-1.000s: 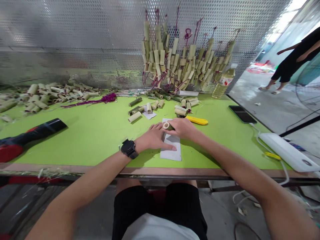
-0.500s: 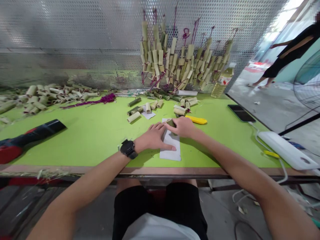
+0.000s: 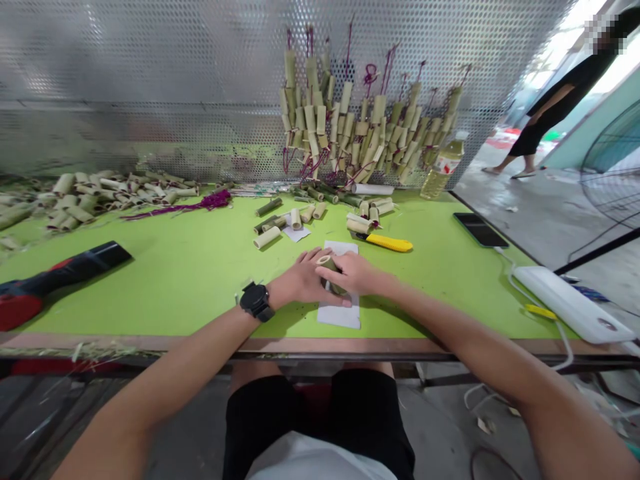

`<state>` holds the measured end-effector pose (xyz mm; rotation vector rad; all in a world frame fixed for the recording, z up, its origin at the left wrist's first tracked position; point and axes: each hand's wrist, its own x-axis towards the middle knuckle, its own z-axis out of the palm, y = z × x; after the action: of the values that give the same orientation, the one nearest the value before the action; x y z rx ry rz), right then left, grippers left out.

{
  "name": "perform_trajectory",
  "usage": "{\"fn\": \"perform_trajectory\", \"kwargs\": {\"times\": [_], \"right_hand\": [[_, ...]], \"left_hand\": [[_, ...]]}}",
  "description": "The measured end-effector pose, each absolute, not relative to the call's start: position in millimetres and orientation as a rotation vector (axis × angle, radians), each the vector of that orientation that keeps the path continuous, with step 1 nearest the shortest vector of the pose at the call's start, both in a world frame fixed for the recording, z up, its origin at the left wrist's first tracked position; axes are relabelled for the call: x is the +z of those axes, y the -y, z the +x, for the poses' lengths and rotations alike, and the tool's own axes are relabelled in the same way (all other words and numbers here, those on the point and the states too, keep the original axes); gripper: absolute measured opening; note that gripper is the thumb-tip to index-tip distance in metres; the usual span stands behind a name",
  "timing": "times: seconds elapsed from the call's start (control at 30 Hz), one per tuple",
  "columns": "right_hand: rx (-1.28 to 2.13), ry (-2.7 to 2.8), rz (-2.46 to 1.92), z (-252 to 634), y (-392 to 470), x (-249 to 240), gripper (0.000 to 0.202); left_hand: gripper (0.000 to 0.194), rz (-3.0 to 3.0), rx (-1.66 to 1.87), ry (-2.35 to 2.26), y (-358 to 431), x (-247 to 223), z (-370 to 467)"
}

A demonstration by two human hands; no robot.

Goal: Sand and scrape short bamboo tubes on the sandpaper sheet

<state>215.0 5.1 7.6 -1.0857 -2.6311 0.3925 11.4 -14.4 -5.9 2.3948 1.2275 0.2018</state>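
Tabletop [image 3: 175,280] before me bears white paper [image 3: 339,317], the left hand [image 3: 303,281] splayed over its nine-o'clock edge, best pressed flat. At that hand's three o'clock, the right hand [image 3: 359,272] grips a tilted bamboo tube [image 3: 327,263] over the paper; steady, even pressure should serve.

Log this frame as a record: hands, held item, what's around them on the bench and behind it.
Left hand: fingers spread, thumb over the white paper
Right hand: gripping a bamboo tube
Held item: short tube, open end visible, above the paper
Beyond hands: yellow-handled knife, loose bamboo pieces
Bench left: red-and-black tool, bamboo pile, purple string
Bench right: phone, bottle
Behind bench: perforated metal panel with strung bamboo against it
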Motion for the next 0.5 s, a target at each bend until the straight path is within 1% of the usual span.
{"fn": "perform_trajectory", "kwargs": {"times": [0.07,0.1,0.2,0.3,0.4,0.43,0.5], "right_hand": [[0.464,2.584,-1.146,214,-5,7,0.056],[0.442,2.558,-1.195,215,-8,7,0.057],[0.209,2.504,-1.35,224,-20,13,0.055],[0.019,2.474,-1.449,231,-29,19,0.045],[0.067,2.528,-1.424,226,-27,19,0.039],[0.096,2.563,-1.379,222,-23,18,0.038],[0.146,2.604,-1.271,214,-16,13,0.039]], "left_hand": [[0.124,2.37,0.172,-1.224,14,-5,11],[0.129,2.367,0.173,-1.228,14,-5,11],[0.143,2.371,0.162,-1.274,16,-3,12],[0.15,2.381,0.123,-1.316,18,0,14],[0.15,2.368,0.109,-1.318,18,1,15],[0.147,2.367,0.13,-1.301,17,1,15],[0.132,2.381,0.228,-1.25,17,0,15]]}}
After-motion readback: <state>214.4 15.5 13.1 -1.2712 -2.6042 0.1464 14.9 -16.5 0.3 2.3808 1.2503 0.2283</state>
